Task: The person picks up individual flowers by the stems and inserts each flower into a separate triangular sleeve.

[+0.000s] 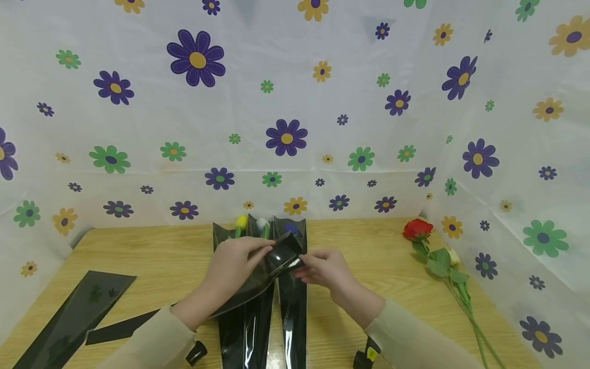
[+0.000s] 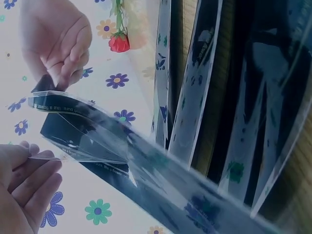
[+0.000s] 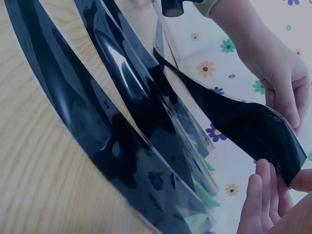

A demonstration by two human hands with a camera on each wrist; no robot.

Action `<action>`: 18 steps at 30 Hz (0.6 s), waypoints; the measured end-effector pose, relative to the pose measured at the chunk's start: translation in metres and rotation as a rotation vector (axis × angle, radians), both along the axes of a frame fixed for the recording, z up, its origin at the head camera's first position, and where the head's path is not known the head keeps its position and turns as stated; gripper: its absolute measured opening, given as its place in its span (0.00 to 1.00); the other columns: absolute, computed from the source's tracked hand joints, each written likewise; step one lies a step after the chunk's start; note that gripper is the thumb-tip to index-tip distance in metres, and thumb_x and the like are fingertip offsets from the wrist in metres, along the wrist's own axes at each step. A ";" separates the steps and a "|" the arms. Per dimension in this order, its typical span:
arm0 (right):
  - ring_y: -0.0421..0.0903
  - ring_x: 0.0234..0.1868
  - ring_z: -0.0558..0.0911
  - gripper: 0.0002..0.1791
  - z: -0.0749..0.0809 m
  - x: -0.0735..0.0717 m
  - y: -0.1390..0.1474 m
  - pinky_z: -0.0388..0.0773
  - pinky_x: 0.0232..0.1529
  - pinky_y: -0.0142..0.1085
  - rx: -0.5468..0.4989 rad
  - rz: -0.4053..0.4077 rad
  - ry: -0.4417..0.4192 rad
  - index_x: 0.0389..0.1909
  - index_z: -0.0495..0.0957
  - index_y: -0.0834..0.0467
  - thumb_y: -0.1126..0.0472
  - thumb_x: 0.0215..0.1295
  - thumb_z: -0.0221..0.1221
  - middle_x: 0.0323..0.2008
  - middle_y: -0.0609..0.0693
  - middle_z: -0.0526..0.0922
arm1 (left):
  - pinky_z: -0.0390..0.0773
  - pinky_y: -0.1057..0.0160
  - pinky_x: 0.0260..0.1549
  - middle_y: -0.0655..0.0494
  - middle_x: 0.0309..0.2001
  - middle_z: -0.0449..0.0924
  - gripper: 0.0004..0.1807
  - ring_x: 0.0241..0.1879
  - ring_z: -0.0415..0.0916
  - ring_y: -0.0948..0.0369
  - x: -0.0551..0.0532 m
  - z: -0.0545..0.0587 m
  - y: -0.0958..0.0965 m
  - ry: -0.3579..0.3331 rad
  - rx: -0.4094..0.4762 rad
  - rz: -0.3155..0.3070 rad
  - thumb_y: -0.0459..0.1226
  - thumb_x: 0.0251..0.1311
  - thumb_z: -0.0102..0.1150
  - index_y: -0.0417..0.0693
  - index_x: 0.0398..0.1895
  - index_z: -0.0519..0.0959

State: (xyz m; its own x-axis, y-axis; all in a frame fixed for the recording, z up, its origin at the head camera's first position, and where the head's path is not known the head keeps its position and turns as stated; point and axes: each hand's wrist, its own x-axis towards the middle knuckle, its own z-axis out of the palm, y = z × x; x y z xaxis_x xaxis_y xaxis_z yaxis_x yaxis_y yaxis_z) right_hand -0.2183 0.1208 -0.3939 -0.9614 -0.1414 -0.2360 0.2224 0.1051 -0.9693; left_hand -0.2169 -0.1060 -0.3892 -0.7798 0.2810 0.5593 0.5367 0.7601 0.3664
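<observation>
My left hand (image 1: 230,264) pinches one edge at the mouth of a black flower sleeve (image 2: 161,161) with a clear front. At the opposite edge, my right hand (image 1: 326,269) holds it between thumb and fingers. The mouth gapes between the hands in the left wrist view, with printed lettering along its rim. The raised sleeve trails down to the left, partly behind my left forearm. Beneath it on the table lie three more black sleeves (image 1: 293,307), side by side. A yellow flower (image 1: 241,222), a white flower (image 1: 262,224) and a blue flower (image 1: 290,228) show at their tops.
Another black sleeve (image 1: 78,318) lies flat at the left of the wooden table (image 1: 369,246). On the right are a red rose (image 1: 418,228) and a whitish flower (image 1: 454,257) with long green stems. A small black-and-yellow object (image 1: 367,354) sits by my right sleeve.
</observation>
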 end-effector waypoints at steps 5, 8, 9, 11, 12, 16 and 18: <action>0.37 0.29 0.89 0.18 -0.004 0.001 0.004 0.88 0.36 0.28 -0.038 0.026 -0.028 0.57 0.80 0.77 0.66 0.76 0.56 0.34 0.57 0.93 | 0.88 0.59 0.34 0.52 0.42 0.94 0.08 0.38 0.92 0.57 -0.001 -0.001 0.000 0.019 0.000 -0.010 0.35 0.66 0.72 0.48 0.46 0.92; 0.37 0.29 0.89 0.20 -0.007 0.001 0.006 0.88 0.36 0.28 -0.047 0.039 -0.051 0.59 0.78 0.78 0.66 0.77 0.56 0.35 0.57 0.93 | 0.89 0.58 0.36 0.53 0.42 0.94 0.07 0.38 0.92 0.57 0.000 -0.003 0.000 0.032 -0.005 -0.006 0.36 0.66 0.72 0.49 0.45 0.93; 0.37 0.30 0.89 0.20 -0.008 0.001 0.006 0.88 0.37 0.28 -0.050 0.042 -0.062 0.59 0.78 0.78 0.66 0.77 0.55 0.35 0.57 0.93 | 0.89 0.58 0.36 0.53 0.41 0.94 0.07 0.38 0.92 0.57 0.000 -0.003 0.000 0.034 -0.003 -0.006 0.36 0.66 0.72 0.49 0.45 0.93; 0.37 0.30 0.89 0.20 -0.009 0.000 0.007 0.88 0.37 0.28 -0.060 0.045 -0.089 0.60 0.77 0.77 0.66 0.77 0.56 0.35 0.55 0.93 | 0.90 0.58 0.36 0.53 0.41 0.94 0.07 0.37 0.92 0.57 0.001 -0.003 0.001 0.041 -0.006 -0.005 0.36 0.66 0.72 0.48 0.45 0.93; 0.37 0.30 0.89 0.20 -0.009 0.000 0.007 0.88 0.37 0.28 -0.065 0.047 -0.105 0.60 0.77 0.77 0.65 0.77 0.56 0.35 0.54 0.93 | 0.90 0.58 0.36 0.53 0.41 0.94 0.07 0.37 0.92 0.57 0.001 -0.003 0.001 0.045 -0.008 -0.006 0.35 0.66 0.72 0.48 0.45 0.93; 0.38 0.31 0.89 0.20 -0.010 -0.001 0.008 0.89 0.38 0.29 -0.078 0.048 -0.150 0.61 0.77 0.76 0.65 0.78 0.57 0.35 0.53 0.93 | 0.89 0.59 0.35 0.53 0.40 0.94 0.07 0.35 0.92 0.57 0.002 -0.003 0.003 0.063 -0.025 -0.010 0.35 0.66 0.73 0.47 0.44 0.93; 0.38 0.32 0.90 0.19 -0.011 -0.002 0.008 0.89 0.40 0.29 -0.076 0.050 -0.156 0.61 0.78 0.75 0.64 0.79 0.57 0.36 0.54 0.93 | 0.89 0.59 0.34 0.52 0.39 0.94 0.06 0.34 0.92 0.57 0.001 -0.004 0.004 0.077 -0.038 -0.009 0.35 0.65 0.73 0.47 0.44 0.93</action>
State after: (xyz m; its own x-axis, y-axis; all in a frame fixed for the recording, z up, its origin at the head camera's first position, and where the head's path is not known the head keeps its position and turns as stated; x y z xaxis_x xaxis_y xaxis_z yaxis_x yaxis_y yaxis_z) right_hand -0.2201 0.1289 -0.4046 -0.9052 -0.2110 -0.3688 0.3672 0.0480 -0.9289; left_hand -0.2155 -0.1025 -0.3930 -0.7325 0.3101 0.6060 0.5689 0.7678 0.2948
